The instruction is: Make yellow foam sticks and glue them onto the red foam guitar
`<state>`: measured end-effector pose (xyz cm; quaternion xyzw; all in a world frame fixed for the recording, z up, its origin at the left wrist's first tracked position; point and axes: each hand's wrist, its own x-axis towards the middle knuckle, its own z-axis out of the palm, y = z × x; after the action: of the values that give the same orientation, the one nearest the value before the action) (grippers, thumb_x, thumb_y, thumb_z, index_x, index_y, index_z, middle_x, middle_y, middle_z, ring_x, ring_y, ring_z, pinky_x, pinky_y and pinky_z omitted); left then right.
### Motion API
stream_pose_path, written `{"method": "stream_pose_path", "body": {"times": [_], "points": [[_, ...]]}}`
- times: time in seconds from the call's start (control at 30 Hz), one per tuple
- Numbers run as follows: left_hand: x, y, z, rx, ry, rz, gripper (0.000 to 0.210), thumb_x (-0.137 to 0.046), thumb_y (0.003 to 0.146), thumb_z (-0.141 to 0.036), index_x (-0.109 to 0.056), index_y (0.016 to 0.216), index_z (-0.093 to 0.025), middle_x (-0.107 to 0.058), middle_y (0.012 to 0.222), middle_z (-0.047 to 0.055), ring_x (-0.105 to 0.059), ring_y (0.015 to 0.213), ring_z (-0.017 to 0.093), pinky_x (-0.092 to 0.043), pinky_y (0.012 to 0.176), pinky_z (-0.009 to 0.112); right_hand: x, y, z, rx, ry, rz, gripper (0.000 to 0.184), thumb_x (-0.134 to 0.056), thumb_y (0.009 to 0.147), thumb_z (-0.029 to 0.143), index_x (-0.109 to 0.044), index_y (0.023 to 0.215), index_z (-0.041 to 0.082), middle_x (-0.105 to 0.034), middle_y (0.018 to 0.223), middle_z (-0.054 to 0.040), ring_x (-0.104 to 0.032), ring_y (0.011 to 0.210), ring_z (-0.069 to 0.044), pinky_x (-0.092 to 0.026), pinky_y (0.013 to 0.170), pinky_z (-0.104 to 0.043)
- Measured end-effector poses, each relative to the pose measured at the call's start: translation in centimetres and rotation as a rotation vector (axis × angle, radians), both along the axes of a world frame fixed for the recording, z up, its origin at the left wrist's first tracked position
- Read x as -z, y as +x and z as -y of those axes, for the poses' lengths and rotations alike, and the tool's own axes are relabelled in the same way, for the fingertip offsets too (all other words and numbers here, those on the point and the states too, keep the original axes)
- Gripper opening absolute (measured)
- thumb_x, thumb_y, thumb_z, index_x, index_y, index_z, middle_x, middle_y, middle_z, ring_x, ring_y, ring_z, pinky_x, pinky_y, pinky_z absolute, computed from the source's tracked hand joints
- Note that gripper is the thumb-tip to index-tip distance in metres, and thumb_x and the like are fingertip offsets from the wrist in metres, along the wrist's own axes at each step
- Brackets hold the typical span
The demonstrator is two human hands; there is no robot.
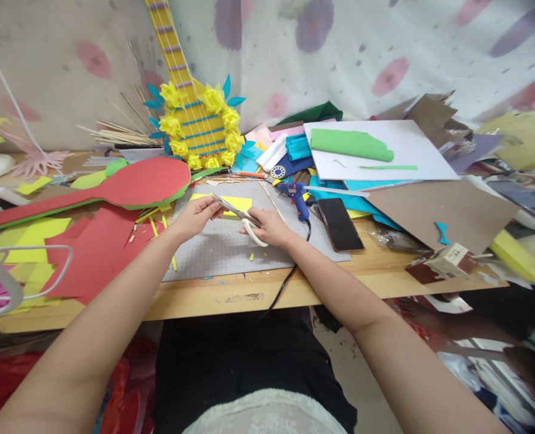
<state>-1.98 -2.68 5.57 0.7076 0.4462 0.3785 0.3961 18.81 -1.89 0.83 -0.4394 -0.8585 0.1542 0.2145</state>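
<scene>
Over the grey cutting mat [213, 253], my right hand [270, 228] grips a pair of scissors [235, 209] by the white handles, with the blades pointing up and left. My left hand [197, 215] is closed in a pinch right at the blade tips; what its fingers hold is too small to make out. A sheet of yellow paper [238, 207] lies on the mat behind the scissors. Tiny yellow scraps [252, 257] are scattered on the mat in front of my hands.
A blue glue gun [300, 199] and a black phone [340, 224] lie right of my hands. On the left is a red guitar-shaped cutout [145, 184] over red paper [109, 253]. Behind stands a yellow paper guitar [199, 126] with flowers. A white board [380, 147] holds green paper [349, 143].
</scene>
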Motion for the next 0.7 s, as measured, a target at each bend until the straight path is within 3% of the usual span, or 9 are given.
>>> {"method": "stream_pose_path", "body": {"times": [0.3,0.53,0.7], "points": [[0.1,0.1,-0.2,0.086,-0.009,0.105,0.025,-0.059,0.073,-0.041,-0.05,0.082,-0.018,-0.053,0.064,-0.001,-0.047,0.06,0.01,-0.037,0.057,0.024,0.2,0.8,-0.6,0.067,-0.134,-0.162,0.041,-0.045,0.077,0.059,-0.048,0.081,0.018,-0.05,0.07,0.0015,-0.041,0.062,-0.012,-0.026,0.057,-0.022],[0.0,-0.5,-0.2,0.128,-0.046,0.03,0.025,-0.061,0.072,-0.04,-0.053,0.075,-0.017,-0.059,0.069,0.002,-0.05,0.062,0.011,-0.04,0.06,0.026,-0.2,1.5,-0.8,-0.129,0.021,-0.015,0.037,-0.046,0.078,0.055,-0.048,0.082,0.017,-0.054,0.079,-0.0021,-0.044,0.069,-0.014,-0.028,0.069,-0.027],[0.1,-0.7,-0.4,0.152,-0.041,0.004,0.026,-0.06,0.073,-0.04,-0.057,0.082,-0.016,-0.061,0.071,0.002,-0.052,0.063,0.011,-0.042,0.062,0.026,-0.2,1.4,-0.6,-0.143,0.045,0.005,0.037,-0.046,0.079,0.055,-0.048,0.082,0.017,-0.055,0.078,-0.0018,-0.045,0.069,-0.014,-0.027,0.071,-0.027]]}}
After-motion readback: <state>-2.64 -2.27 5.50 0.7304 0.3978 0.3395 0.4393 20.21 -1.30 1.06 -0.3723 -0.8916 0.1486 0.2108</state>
